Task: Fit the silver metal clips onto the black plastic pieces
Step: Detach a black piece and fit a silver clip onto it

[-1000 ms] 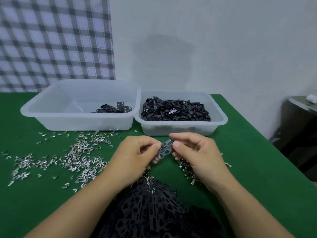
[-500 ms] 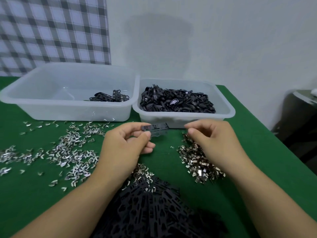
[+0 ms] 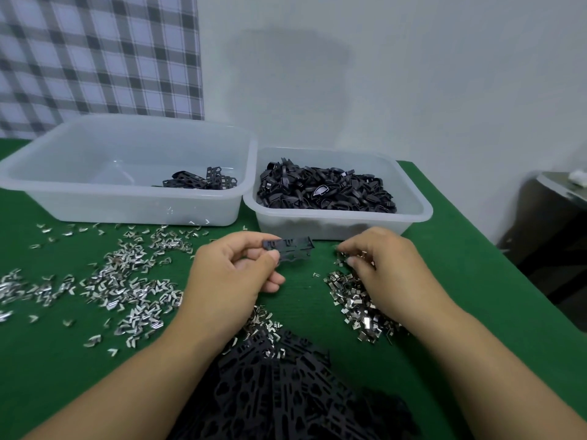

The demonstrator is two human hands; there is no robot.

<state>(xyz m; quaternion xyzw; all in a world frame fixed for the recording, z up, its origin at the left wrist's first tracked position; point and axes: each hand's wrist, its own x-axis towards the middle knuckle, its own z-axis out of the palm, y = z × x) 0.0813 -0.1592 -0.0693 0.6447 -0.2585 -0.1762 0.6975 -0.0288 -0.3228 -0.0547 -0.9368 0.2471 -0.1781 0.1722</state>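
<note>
My left hand [image 3: 232, 281] pinches a flat black plastic piece [image 3: 293, 249] between thumb and fingers, holding it level above the green table. My right hand [image 3: 387, 271] is lowered onto a heap of silver metal clips [image 3: 355, 309] to the right, its thumb and forefinger pinching a clip at the heap's far edge. More silver clips [image 3: 127, 281] lie scattered over the table on the left. A pile of flat black plastic pieces [image 3: 286, 392] lies close to me between my forearms.
Two translucent tubs stand at the back. The left tub [image 3: 127, 204] holds a few black pieces [image 3: 203, 182]. The right tub [image 3: 333, 225] is full of black parts [image 3: 327, 188]. The table's right edge [image 3: 508, 258] borders a dark cabinet [image 3: 556, 223].
My right hand let go of the black piece, moved right and dropped onto the clip heap. My left hand kept the piece and turned it level. The view tilted down slightly.
</note>
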